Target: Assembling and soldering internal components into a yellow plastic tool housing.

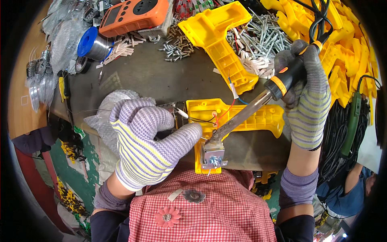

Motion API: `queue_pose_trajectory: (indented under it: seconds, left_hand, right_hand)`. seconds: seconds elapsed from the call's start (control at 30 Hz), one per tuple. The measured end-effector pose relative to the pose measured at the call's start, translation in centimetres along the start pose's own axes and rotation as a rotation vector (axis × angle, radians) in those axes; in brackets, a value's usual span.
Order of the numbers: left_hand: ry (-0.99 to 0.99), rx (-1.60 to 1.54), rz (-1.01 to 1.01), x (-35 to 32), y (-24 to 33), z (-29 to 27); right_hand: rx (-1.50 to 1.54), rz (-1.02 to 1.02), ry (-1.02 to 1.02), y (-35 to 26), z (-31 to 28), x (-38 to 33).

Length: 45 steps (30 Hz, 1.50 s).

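Observation:
Both my hands wear striped knit gloves. My right hand (304, 84) is wrapped round the black handle of a large soldering iron (246, 113), slanting down to the left. Its dark tip meets the top of a small boxy metal component (213, 155) with a shaft. That part sits in a yellow plastic tool housing half (258, 119), open side up. Red and black wires (219, 117) cross the housing. Left of it, my left hand (153, 141) is closed, thumb and fingers pinching a thin solder wire (203, 138) whose end shows beside the iron's tip.
Another yellow housing half (225, 48) lies beyond, next to loose screws (266, 34) and a pile of yellow shells (346, 52). At the far left stand an orange multimeter (135, 16) and a solder spool (96, 43). A green-handled tool (350, 125) hangs at right.

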<state>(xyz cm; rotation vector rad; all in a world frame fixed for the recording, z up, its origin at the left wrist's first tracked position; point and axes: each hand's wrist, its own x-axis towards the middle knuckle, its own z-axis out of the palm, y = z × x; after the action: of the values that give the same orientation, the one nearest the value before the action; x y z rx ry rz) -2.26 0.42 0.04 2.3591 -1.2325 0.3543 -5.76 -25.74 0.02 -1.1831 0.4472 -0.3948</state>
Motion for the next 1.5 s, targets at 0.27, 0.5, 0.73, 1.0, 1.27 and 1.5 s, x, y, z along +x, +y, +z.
queue_pose_trajectory:
  seconds: [0.27, 0.5, 0.73, 1.0, 1.27, 1.5]
  left_hand:
    - [-0.003, -0.01, 0.023, -0.2, 0.0, 0.0]
    - [0.014, 0.006, -0.001, -0.2, 0.2, 0.1]
    - [-0.007, 0.038, 0.015, -0.3, 0.4, -0.1]
    - [0.032, 0.045, 0.052, 0.2, 0.8, 0.1]
    - [-0.097, 0.194, -0.069, -0.8, -1.1, -2.8]
    - [0.179, -0.004, -0.221, -1.1, -0.7, -1.8]
  right_hand:
    - [0.015, -0.018, -0.005, 0.1, -0.1, -0.1]
    - [0.061, -0.001, -0.025, 0.1, -0.3, -0.1]
    - [0.014, -0.017, -0.071, 0.0, -0.5, -0.1]
    - [0.009, -0.032, -0.051, 0.3, -0.7, -0.2]
    - [-0.018, -0.023, -0.014, 0.1, -0.8, -0.3]
    - [-0.039, -0.018, 0.002, 0.1, -0.1, -0.6]
